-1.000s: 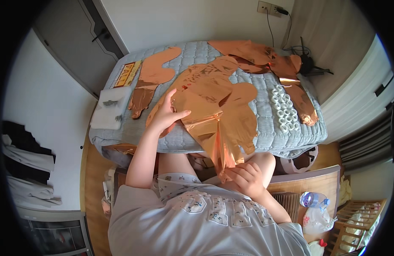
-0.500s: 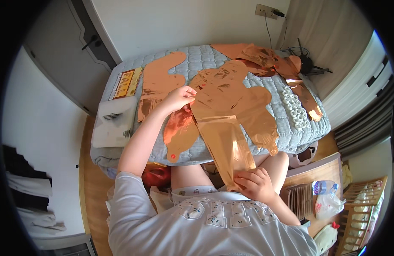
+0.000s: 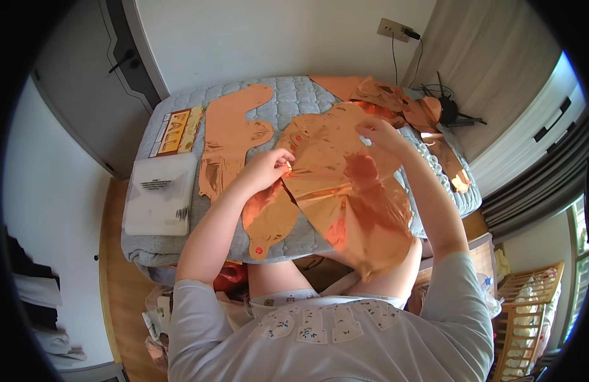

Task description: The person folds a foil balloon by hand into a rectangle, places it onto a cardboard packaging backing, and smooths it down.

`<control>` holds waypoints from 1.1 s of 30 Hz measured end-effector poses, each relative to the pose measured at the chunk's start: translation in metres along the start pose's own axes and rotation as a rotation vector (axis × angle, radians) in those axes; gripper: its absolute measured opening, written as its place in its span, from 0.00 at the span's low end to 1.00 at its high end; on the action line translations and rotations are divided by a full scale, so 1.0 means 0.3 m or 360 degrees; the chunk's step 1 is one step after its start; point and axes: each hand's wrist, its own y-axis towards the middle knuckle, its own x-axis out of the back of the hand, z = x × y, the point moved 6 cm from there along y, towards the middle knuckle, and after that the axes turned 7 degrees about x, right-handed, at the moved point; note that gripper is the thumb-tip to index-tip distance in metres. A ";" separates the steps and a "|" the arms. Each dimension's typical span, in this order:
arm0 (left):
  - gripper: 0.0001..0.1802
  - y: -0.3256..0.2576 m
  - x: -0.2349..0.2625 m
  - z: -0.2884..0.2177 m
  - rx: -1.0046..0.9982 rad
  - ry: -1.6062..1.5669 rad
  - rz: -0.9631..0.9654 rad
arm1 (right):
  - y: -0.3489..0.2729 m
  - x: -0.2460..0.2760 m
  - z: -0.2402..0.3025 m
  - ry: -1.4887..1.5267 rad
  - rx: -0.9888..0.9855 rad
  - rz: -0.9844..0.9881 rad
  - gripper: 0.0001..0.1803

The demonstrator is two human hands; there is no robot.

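A: Copper foil, shiny and thin. The left hand pinches the near-left edge of the big foil balloon, thumb and fingers pressed together on it.

B: And the right hand?

A: Its grip is closed on the balloon's far edge. The balloon lies flat across the bed, its lower end draped off the near side over the lap.

B: What could go wrong?

A: I'd say the foil could crease or tear at a seam if the two hands pull apart too hard, and the hanging end could drag it off.

B: Any containers?

A: A flat clear bag at the bed's left; I can't tell what's inside. Another foil shape lies beside it.
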 end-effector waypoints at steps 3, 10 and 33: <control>0.13 -0.013 -0.009 -0.031 -0.0173 0.0126 -0.0054 | 0.129 -0.066 -0.098 -0.0135 -0.0132 0.0134 0.26; 0.12 -0.059 0.020 -0.074 -0.0198 0.0229 -0.0169 | 0.229 -0.137 -0.083 -0.0322 0.0053 0.0246 0.30; 0.14 0.014 0.122 0.025 0.0008 -0.0644 -0.0419 | -0.026 0.150 -0.038 0.1177 -0.0012 -0.0134 0.10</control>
